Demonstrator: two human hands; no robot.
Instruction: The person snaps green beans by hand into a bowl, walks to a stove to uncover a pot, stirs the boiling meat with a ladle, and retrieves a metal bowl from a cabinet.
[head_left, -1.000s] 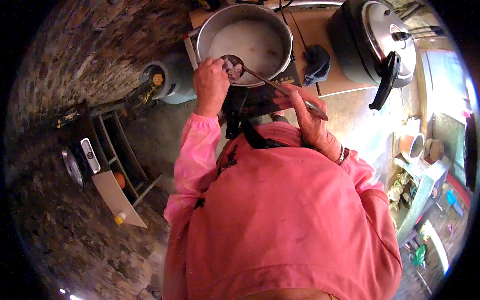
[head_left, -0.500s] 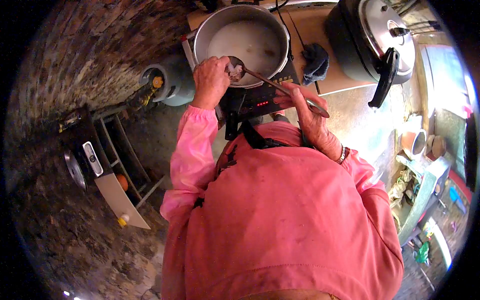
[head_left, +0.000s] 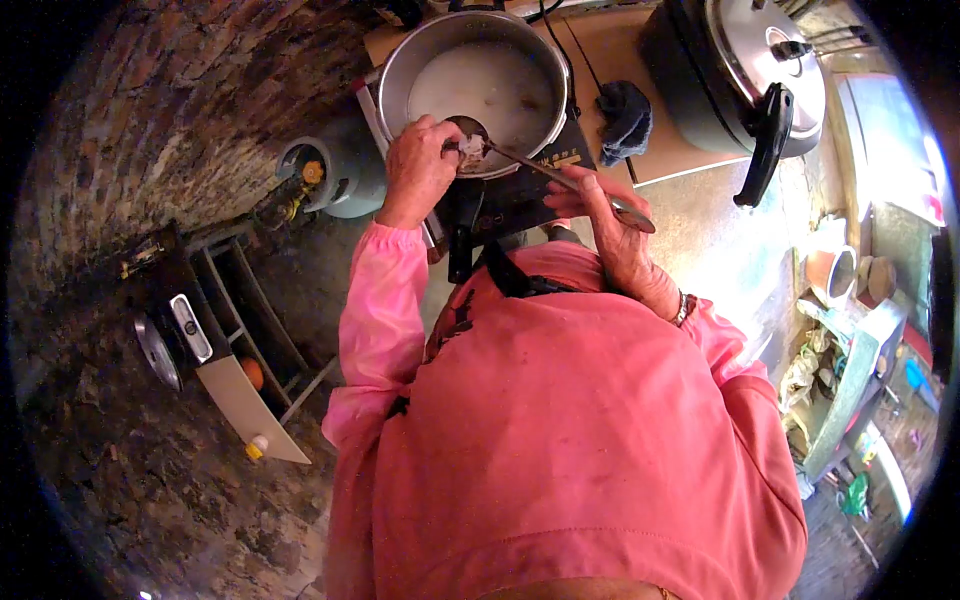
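Observation:
My right hand (head_left: 618, 225) is wrapped round the handle of a metal ladle (head_left: 535, 166), which slants over the near rim of a large pot (head_left: 389, 80). In the ladle's bowl lies a pale, pinkish piece of food (head_left: 472, 150), which looks like meat or bone. My left hand (head_left: 412, 170) is at the bowl's left edge, fingers closed in a pinch at that piece. Cloudy whitish liquid (head_left: 480, 85) with a few darker bits is in the pot. Beneath the pot is a black induction cooker (head_left: 505, 215).
A big pressure cooker (head_left: 690, 90) with a black handle stands to the right, a dark cloth (head_left: 625, 120) beside it. On the left are a gas cylinder (head_left: 355, 180) and a rack (head_left: 240, 310) by a brick wall. A shelf (head_left: 855, 380) holds items at right.
The view has shifted slightly. My left fingers have moved a little at the food in the ladle. The red lights on the cooker no longer show. My right hand keeps its grip.

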